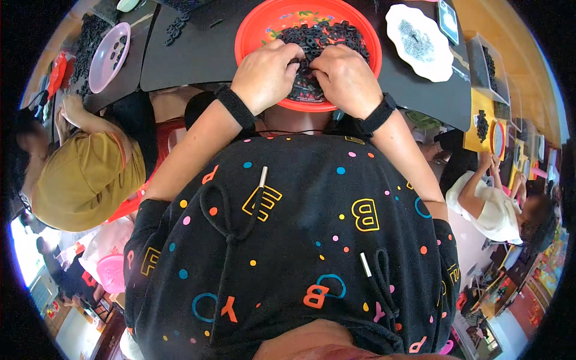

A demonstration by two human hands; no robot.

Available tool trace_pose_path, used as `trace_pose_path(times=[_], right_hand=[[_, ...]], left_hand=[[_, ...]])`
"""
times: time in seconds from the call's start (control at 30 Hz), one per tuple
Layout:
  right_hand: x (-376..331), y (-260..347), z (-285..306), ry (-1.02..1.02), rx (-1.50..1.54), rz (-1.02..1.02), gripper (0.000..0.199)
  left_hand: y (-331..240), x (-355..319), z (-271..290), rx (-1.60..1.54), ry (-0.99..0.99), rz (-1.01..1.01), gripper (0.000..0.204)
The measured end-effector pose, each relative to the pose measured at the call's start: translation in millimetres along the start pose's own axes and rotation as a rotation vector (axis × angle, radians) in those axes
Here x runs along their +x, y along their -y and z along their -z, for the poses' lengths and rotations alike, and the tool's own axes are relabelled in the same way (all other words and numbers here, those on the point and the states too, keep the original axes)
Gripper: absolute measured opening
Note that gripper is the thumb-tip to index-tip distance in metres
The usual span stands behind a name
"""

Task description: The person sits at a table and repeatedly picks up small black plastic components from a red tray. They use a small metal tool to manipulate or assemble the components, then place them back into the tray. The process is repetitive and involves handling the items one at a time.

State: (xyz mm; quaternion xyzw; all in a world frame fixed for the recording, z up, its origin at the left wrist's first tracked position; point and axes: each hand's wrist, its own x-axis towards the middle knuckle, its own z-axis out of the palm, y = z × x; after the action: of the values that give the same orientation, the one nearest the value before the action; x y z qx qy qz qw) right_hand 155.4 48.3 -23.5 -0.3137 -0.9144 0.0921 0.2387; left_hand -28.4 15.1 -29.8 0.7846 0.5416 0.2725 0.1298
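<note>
A round red basin [243, 43] with a flower print stands on the table in front of me. Many small black ring-like parts [336, 33] lie heaped inside it. My left hand [264, 75] bends over the basin's left half, its fingers closed in a pinch at the heap. Opposite it, my right hand [350, 81] pinches close by, fingertips almost meeting those of the left. Whatever sits between the fingers blends with the black parts and is too small to make out. Both wrists wear black bands.
Right of the basin lies a white scalloped plate [443, 63] of small shiny pieces, beside a light-blue case [447, 23]. Loose black parts [176, 30] and a purple plate [96, 77] are on the left. People sit on both sides, in a mustard shirt [84, 180] and a white shirt [483, 201].
</note>
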Motion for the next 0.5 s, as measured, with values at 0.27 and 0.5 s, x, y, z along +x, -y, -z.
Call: trace_pose_path(times=[0.27, 0.5], right_hand=[[-2.9, 4.3, 7.7, 0.047, 0.070, -0.032, 0.008], [-2.8, 3.6, 3.6, 0.054, 0.050, 0.002, 0.008]], left_hand=[[1.1, -1.2, -3.7, -0.003, -0.005, 0.036, 0.017], [1.9, -0.7, -4.8, 0.027, -0.002, 0.040, 0.016]])
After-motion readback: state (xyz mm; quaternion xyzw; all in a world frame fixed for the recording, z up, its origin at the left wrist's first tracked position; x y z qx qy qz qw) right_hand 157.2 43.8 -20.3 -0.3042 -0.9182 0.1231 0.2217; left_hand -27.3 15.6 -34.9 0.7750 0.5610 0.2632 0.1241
